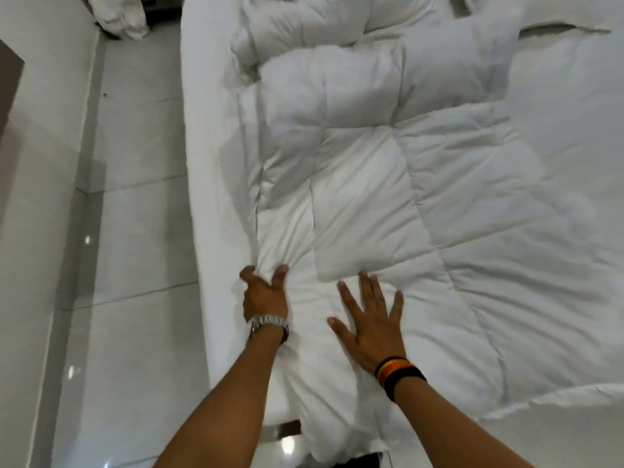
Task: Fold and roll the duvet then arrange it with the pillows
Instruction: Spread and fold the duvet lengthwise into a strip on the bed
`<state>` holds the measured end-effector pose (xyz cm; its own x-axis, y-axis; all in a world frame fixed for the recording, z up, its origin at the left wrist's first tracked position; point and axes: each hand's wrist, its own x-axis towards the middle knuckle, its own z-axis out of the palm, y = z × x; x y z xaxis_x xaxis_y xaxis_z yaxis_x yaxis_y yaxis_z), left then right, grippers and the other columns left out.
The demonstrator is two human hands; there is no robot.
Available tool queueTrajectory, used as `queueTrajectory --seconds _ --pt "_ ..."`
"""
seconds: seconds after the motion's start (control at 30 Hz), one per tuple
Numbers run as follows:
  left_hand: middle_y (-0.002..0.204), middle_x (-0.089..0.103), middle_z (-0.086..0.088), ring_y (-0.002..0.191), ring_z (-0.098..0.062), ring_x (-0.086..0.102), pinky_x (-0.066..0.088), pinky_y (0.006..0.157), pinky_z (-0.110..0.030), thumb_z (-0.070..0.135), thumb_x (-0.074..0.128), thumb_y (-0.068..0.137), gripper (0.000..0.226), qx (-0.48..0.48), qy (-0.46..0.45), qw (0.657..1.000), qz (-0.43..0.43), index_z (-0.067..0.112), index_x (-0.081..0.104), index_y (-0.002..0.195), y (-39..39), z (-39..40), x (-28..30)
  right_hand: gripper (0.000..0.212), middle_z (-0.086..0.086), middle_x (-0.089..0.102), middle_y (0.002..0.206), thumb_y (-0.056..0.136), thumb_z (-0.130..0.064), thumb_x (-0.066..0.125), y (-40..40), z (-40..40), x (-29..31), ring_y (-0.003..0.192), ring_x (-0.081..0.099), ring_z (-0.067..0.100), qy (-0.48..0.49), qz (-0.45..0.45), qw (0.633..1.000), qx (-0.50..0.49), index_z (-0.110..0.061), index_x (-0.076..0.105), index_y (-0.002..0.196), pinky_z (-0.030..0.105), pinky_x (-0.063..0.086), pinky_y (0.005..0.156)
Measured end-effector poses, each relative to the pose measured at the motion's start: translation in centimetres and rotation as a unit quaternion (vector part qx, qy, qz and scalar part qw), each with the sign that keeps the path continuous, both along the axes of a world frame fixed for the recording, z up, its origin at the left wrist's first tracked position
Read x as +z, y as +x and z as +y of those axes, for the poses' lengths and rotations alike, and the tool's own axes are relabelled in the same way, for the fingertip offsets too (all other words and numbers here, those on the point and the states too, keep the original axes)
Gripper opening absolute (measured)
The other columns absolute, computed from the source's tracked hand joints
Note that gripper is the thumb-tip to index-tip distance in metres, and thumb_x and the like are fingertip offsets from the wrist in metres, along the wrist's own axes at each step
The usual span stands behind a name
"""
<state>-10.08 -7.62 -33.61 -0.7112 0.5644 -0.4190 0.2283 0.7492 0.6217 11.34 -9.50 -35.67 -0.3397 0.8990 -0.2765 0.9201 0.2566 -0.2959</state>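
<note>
A white quilted duvet [422, 204] lies spread over the bed, bunched into folds towards the far end. My left hand [265, 293], with a metal watch on the wrist, pinches the duvet's left edge near the mattress side. Beside it my right hand [371, 319], wearing striped wristbands, rests flat on the duvet with fingers spread. A puffy white pillow [290, 25] sits at the head of the bed, partly wrapped in duvet folds.
The white mattress edge [206, 163] runs along the left. Beyond it is a narrow strip of glossy pale tiled floor [135, 231] and a white wall [33, 231]. White linen [118, 18] is heaped at the far left corner.
</note>
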Motion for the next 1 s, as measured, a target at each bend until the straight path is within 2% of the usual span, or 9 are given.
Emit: queueTrajectory --seconds 0.13,0.2,0.4,0.47,0.57,0.67,0.8,0.9,1.0 --pt "0.156 0.043 -0.014 0.136 -0.036 0.050 0.041 0.111 -0.051 0.078 0.059 0.081 0.109 -0.045 -0.018 0.998 -0.046 0.027 0.004 0.160 -2.3 -1.2 0.8 0.077 0.005 -0.017 0.170 0.095 -0.077 0.017 -1.2 -0.5 1.0 0.157 -0.015 0.025 -0.043 -0.026 0.997 -0.050 -0.043 0.000 0.162 0.067 -0.009 0.118" --pt "0.159 0.039 -0.014 0.140 -0.035 0.045 0.040 0.112 -0.052 0.080 0.061 0.077 0.114 -0.059 0.004 0.997 -0.057 0.029 0.003 0.161 -3.9 -0.3 1.9 0.078 0.004 -0.021 0.169 0.095 -0.077 0.019 -1.8 -0.2 2.4 0.155 -0.020 0.024 -0.028 0.000 0.997 -0.079 -0.043 -0.006 0.161 0.065 -0.010 0.119" --pt "0.163 0.028 -0.014 0.147 -0.033 0.034 0.031 0.119 -0.054 0.078 0.072 0.069 0.130 -0.051 0.053 0.988 -0.134 0.029 -0.006 0.161 -6.8 6.7 3.3 0.077 0.003 -0.017 0.170 0.095 -0.079 0.020 -5.4 2.1 5.1 0.156 -0.018 0.022 0.037 0.076 0.982 -0.167 -0.046 -0.003 0.160 0.065 -0.008 0.120" --pt "0.167 0.021 -0.010 0.150 -0.031 0.030 0.029 0.120 -0.055 0.081 0.076 0.059 0.142 -0.068 0.054 0.984 -0.153 0.032 -0.010 0.160 -7.6 9.7 3.0 0.077 0.003 -0.015 0.171 0.094 -0.079 0.019 -7.5 3.6 4.7 0.156 -0.017 0.023 0.055 0.080 0.979 -0.179 -0.046 -0.003 0.160 0.066 -0.007 0.120" --pt "0.164 0.027 -0.011 0.148 -0.032 0.033 0.031 0.120 -0.051 0.076 0.085 0.049 0.153 -0.093 0.067 0.982 -0.152 0.030 -0.008 0.160 -8.3 14.3 1.9 0.079 0.005 -0.018 0.170 0.095 -0.079 0.024 -11.0 5.7 2.2 0.156 -0.017 0.026 0.054 0.064 0.979 -0.188 -0.045 -0.003 0.161 0.070 -0.007 0.117" --pt "0.150 0.047 -0.019 0.137 -0.036 0.048 0.041 0.109 -0.042 0.062 0.091 0.057 0.144 -0.150 0.040 0.983 -0.099 0.016 0.002 0.160 -8.3 17.1 0.2 0.085 0.007 -0.018 0.170 0.089 -0.086 0.018 -14.3 6.3 -1.1 0.156 -0.016 0.030 0.037 -0.012 0.975 -0.220 -0.045 -0.002 0.161 0.074 -0.008 0.113" --pt "0.138 0.061 -0.017 0.122 -0.035 0.061 0.047 0.094 -0.031 0.042 0.089 0.072 0.104 -0.206 0.059 0.972 -0.097 0.013 0.030 0.153 -11.0 17.3 -0.2 0.085 0.011 -0.008 0.171 0.089 -0.085 0.018 -17.7 6.5 -2.0 0.157 -0.008 0.034 0.025 -0.050 0.966 -0.254 -0.043 0.006 0.162 0.078 -0.002 0.111" --pt "0.140 0.058 -0.015 0.123 -0.034 0.060 0.049 0.097 -0.033 0.039 0.090 0.072 0.103 -0.201 0.027 0.968 -0.151 0.019 0.029 0.153 -14.1 16.3 0.6 0.085 0.004 -0.013 0.171 0.088 -0.088 0.014 -19.0 6.0 -0.8 0.157 -0.009 0.029 -0.017 -0.040 0.966 -0.255 -0.046 0.008 0.161 0.076 0.000 0.113" --pt "0.153 0.046 -0.008 0.131 -0.027 0.053 0.046 0.103 -0.032 0.041 0.092 0.070 0.120 -0.203 -0.020 0.947 -0.249 0.026 0.013 0.159 -16.7 16.4 2.6 0.088 -0.004 -0.028 0.166 0.080 -0.094 0.002 -20.2 7.0 1.9 0.155 -0.020 0.022 -0.060 0.014 0.945 -0.321 -0.053 -0.001 0.158 0.071 -0.005 0.116"
